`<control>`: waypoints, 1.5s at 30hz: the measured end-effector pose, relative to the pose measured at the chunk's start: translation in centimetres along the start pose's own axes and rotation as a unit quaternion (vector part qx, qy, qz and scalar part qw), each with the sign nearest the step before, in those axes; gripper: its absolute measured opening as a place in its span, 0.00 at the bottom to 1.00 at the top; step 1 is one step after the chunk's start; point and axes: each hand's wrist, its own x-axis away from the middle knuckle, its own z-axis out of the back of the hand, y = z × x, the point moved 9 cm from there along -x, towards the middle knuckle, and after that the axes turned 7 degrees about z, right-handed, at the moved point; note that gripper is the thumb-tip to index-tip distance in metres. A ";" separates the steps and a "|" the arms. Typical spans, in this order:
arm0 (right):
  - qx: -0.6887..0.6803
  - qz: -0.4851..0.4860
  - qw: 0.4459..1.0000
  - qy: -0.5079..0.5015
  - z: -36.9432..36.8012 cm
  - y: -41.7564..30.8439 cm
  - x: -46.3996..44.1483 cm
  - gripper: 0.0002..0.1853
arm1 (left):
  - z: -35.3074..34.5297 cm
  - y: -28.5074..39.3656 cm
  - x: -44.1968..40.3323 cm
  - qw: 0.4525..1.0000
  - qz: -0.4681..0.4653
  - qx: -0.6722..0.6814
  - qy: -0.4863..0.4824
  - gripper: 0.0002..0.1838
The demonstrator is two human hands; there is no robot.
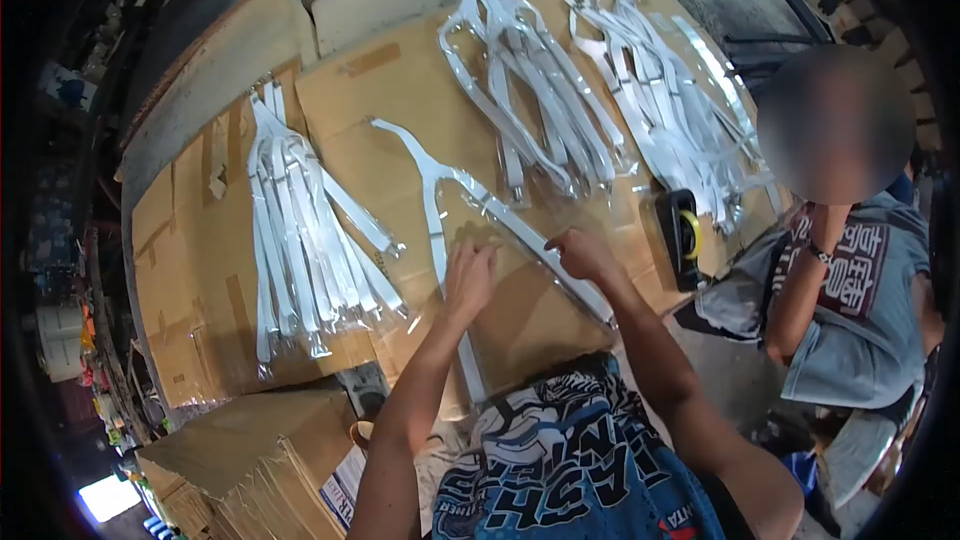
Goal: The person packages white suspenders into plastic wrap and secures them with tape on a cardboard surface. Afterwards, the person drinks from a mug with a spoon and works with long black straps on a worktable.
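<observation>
A pair of white Y-shaped suspenders (437, 172) lies spread on the cardboard, its two long straps running toward me and its single strap pointing away. My left hand (470, 278), fingers curled down, is at the left strap; whether something is inside them is hidden. At the right strap, my right hand (584, 256) is closed, with its fingertips on the strap's edge. Metal clips show on several strap ends. To the left lies a fanned bundle of white suspenders (290, 180). Beyond my hands is another bundle in clear plastic (525, 70).
Flattened cardboard (350, 90) covers the work surface. A third suspenders bundle (650, 90) lies at the back right, near a black tape dispenser with a yellow roll (680, 240). Another person (860, 290) sits at the right. A cardboard box (250, 440) stands below, front left.
</observation>
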 end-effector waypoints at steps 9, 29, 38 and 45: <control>0.044 -0.104 0.988 -0.104 -2.9 0.9 7.7 0.26 | -9.2 6.3 4.4 0.973 -0.062 -0.073 -0.210 0.29; -0.001 -0.112 0.993 -0.038 -5.6 0.4 8.3 0.38 | -4.2 0.8 -4.2 0.968 0.045 -0.175 -0.173 0.32; -0.062 -0.074 0.995 0.035 -8.3 0.1 13.9 0.27 | -11.5 6.6 5.6 0.951 -0.031 -0.147 -0.271 0.39; -0.066 -0.059 0.996 0.005 -8.9 -1.5 15.1 0.26 | -12.6 6.1 5.4 0.956 -0.020 -0.113 -0.270 0.37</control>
